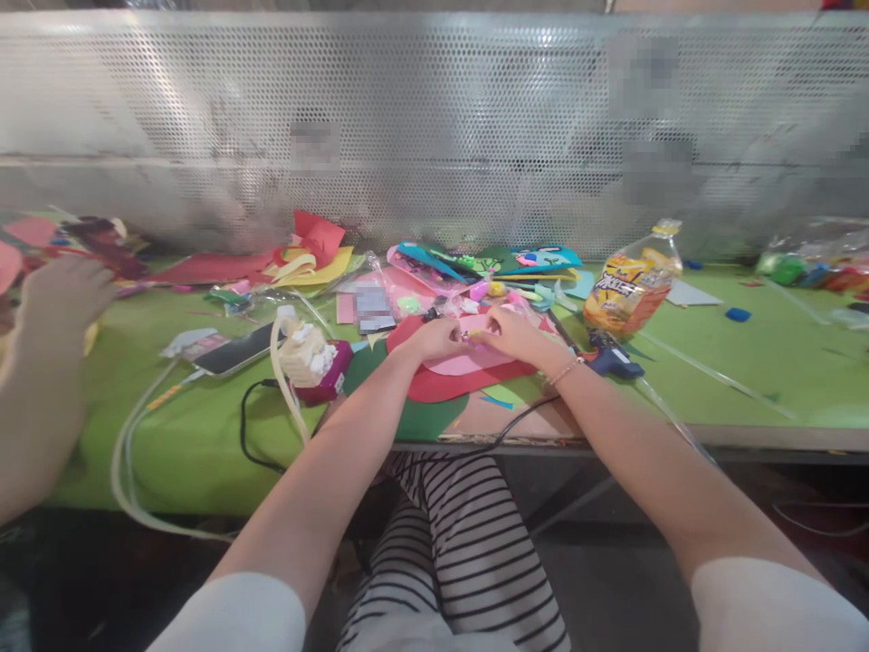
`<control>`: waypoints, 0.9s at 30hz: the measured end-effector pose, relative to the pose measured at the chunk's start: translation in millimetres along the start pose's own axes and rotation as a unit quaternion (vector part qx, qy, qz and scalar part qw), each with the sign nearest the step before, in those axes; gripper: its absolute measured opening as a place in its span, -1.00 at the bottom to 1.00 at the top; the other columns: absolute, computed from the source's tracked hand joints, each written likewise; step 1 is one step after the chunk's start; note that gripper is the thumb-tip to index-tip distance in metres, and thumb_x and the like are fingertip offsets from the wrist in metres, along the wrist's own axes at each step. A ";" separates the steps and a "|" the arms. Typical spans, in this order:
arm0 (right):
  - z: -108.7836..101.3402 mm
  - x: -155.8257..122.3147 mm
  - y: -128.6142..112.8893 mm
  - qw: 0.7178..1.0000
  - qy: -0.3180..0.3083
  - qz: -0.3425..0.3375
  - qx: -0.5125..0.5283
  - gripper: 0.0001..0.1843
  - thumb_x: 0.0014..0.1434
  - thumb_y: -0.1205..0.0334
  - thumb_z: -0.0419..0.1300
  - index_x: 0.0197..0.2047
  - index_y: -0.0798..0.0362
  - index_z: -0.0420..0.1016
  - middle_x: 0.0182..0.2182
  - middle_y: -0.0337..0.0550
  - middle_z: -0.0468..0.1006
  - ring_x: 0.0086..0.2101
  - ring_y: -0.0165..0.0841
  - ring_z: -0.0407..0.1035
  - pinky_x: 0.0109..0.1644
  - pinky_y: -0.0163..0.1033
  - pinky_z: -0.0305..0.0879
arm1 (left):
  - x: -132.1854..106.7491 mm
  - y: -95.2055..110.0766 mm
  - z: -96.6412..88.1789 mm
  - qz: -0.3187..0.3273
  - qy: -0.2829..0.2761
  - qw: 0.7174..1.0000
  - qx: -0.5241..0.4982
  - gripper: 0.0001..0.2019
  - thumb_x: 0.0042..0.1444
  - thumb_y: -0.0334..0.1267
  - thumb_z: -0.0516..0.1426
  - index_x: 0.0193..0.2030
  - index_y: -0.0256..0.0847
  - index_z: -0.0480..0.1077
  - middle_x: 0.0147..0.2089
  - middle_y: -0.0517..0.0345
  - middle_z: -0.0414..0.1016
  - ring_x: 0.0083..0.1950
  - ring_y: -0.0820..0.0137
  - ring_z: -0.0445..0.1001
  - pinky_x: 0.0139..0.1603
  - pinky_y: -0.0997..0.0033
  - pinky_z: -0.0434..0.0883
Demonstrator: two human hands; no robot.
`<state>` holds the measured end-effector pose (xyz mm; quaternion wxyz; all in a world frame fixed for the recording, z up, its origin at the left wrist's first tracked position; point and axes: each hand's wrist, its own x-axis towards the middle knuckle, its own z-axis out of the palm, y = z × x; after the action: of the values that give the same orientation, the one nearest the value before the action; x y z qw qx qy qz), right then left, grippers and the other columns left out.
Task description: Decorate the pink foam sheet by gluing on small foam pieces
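Left hand (434, 340), right hand (517, 336): curled at pink card (456, 364), pinch unclear | glue gun (614, 359): card's 3 o'clock | light touch advisable

White top, short sleeves: left sleeve (237, 611) and right sleeve (774, 598) both plain, loose-cut, wide at the opening, no print seen on either. Pale cloth, likely the shirt hem (414, 637), at bottom centre, too blurred for detail. Forearms bare below the sleeves, slim. Left hand (434, 340) and right hand (517, 335) bare too, fingers small in view, nails too blurred to tell. Thin bracelet (565, 372) round the right wrist, looks beaded or linked, pale with a pinkish tint, details unclear. Striped trousers (479, 552): whitish-grey base, narrow dark bands running crosswise down both legs, roughly even spacing, loose soft-looking fabric.
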<state>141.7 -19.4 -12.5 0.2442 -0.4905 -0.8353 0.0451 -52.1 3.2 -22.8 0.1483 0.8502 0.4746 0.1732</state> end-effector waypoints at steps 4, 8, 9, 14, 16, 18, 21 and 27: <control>8.2 1.6 6.0 0.999 0.032 -0.005 0.011 -0.60 0.09 0.04 0.18 -0.09 0.11 0.29 -0.11 0.04 0.38 -0.11 -0.24 0.28 -0.06 -0.19 0.20 | -0.2 1.2 0.7 -0.005 -0.002 1.000 0.008 -0.60 -0.09 0.14 0.12 -0.49 -0.21 0.23 -0.48 0.19 0.33 -0.45 0.45 0.26 -0.47 0.45 0.07; 14.1 2.1 9.8 1.000 0.007 -0.007 -0.008 -0.59 0.15 0.07 0.12 -0.01 0.15 0.28 -0.06 0.12 0.34 -0.06 -0.19 0.26 -0.02 -0.15 0.22 | 0.6 0.7 1.4 -0.001 -0.007 1.000 0.013 -0.58 -0.10 0.15 0.12 -0.49 -0.20 0.20 -0.49 0.20 0.31 -0.46 0.45 0.24 -0.47 0.45 0.05; 14.9 2.2 10.1 1.000 0.004 -0.007 -0.015 -0.59 0.16 0.06 0.10 0.00 0.16 0.29 -0.06 0.12 0.34 -0.06 -0.17 0.26 -0.03 -0.14 0.22 | 0.6 1.0 1.3 -0.001 -0.008 1.000 0.018 -0.58 -0.10 0.15 0.12 -0.50 -0.20 0.19 -0.49 0.19 0.31 -0.46 0.45 0.24 -0.47 0.45 0.05; 16.5 2.4 10.6 0.999 -0.018 0.006 -0.033 -0.49 0.17 0.00 0.08 0.09 0.15 0.26 -0.09 0.11 0.34 -0.08 -0.15 0.28 -0.02 -0.11 0.22 | -1.0 4.5 -0.6 0.001 -0.014 0.999 0.030 -0.62 -0.07 0.11 0.11 -0.50 -0.20 0.20 -0.49 0.18 0.32 -0.46 0.44 0.25 -0.47 0.45 0.06; 17.0 2.6 10.7 0.999 -0.030 0.006 -0.031 -0.46 0.18 0.01 0.08 0.15 0.12 0.23 -0.10 0.10 0.34 -0.09 -0.15 0.30 -0.02 -0.10 0.23 | -1.4 5.3 -0.8 -0.002 -0.011 0.999 0.034 -0.64 -0.07 0.08 0.12 -0.49 -0.20 0.22 -0.49 0.18 0.33 -0.46 0.44 0.25 -0.47 0.45 0.07; 17.7 2.9 10.4 0.999 -0.033 0.004 -0.027 -0.45 0.18 0.04 0.07 0.19 0.10 0.21 -0.08 0.10 0.33 -0.09 -0.15 0.31 0.01 -0.09 0.23 | -1.2 5.2 -0.1 -0.003 -0.008 0.999 0.035 -0.65 -0.07 0.07 0.11 -0.48 -0.21 0.24 -0.48 0.18 0.34 -0.46 0.44 0.26 -0.47 0.45 0.07; 17.9 3.0 9.0 0.999 -0.031 0.017 -0.022 -0.44 0.21 0.05 0.05 0.22 0.10 0.19 -0.05 0.13 0.31 -0.06 -0.15 0.31 0.05 -0.10 0.21 | 0.1 3.4 1.4 0.004 -0.016 1.000 0.026 -0.66 -0.06 0.06 0.11 -0.48 -0.20 0.25 -0.46 0.18 0.37 -0.45 0.45 0.28 -0.46 0.45 0.09; 14.7 1.5 7.0 0.997 -0.064 0.018 -0.046 -0.37 0.22 -0.10 -0.03 0.25 0.09 0.18 -0.09 0.14 0.30 -0.11 -0.12 0.32 0.00 -0.05 0.22 | 1.8 -1.3 3.7 0.005 -0.014 1.000 0.012 -0.60 -0.07 0.14 0.11 -0.49 -0.20 0.24 -0.46 0.19 0.36 -0.46 0.45 0.28 -0.46 0.45 0.09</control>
<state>140.1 -12.2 -27.0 0.1661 -0.5125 -0.8414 0.0423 -50.6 5.0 -26.4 0.1436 0.8564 0.4706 0.1564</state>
